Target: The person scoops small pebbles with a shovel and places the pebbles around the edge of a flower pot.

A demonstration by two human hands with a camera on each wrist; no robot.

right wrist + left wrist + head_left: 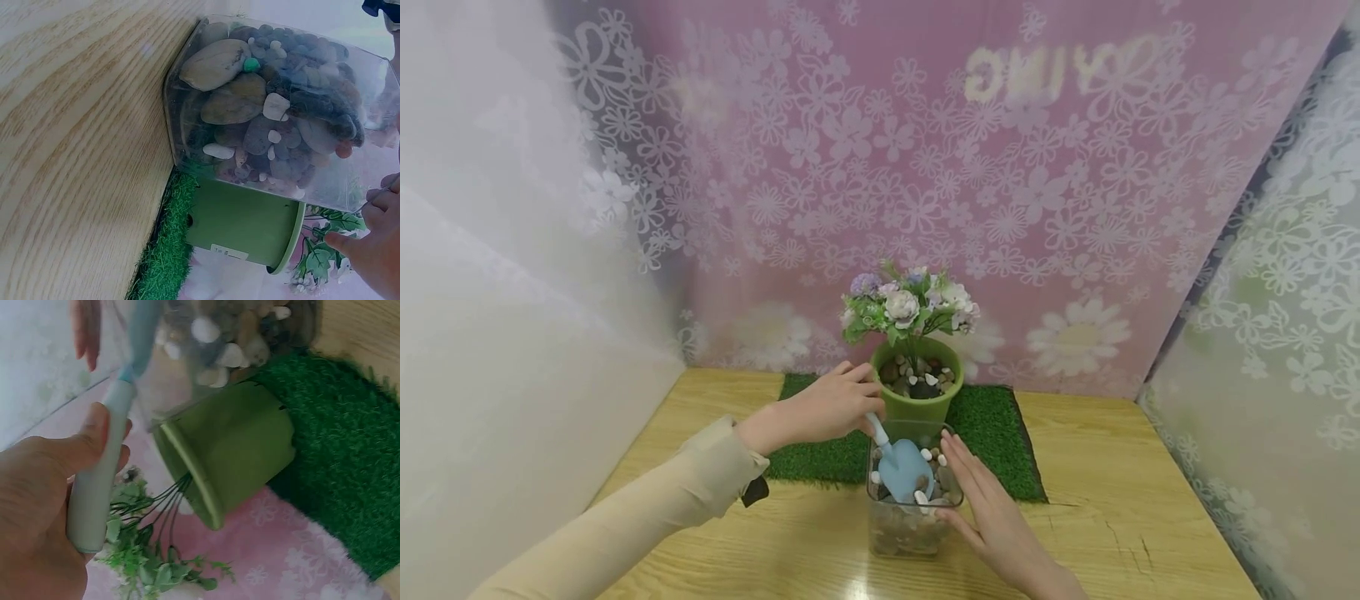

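Note:
My left hand [842, 404] grips the pale handle [103, 469] of a small blue trowel [906, 471]. The trowel's blade slants down into a clear plastic container [904, 533] holding pebbles [234, 94] of several sizes, with pebbles around and against the blade. At the container's right side, my right hand [996, 521] has its fingers straight and lies against the wall near the rim. Just behind the container stands a green flowerpot [925, 408] with stones inside and artificial flowers [906, 308] rising from it. In the right wrist view, part of the right hand is cut off.
A green turf mat [1000, 442] lies beneath the pot on the wooden table [1097, 517]. Pink floral fabric [880, 167] hangs behind, and pale translucent sheets stand at both sides.

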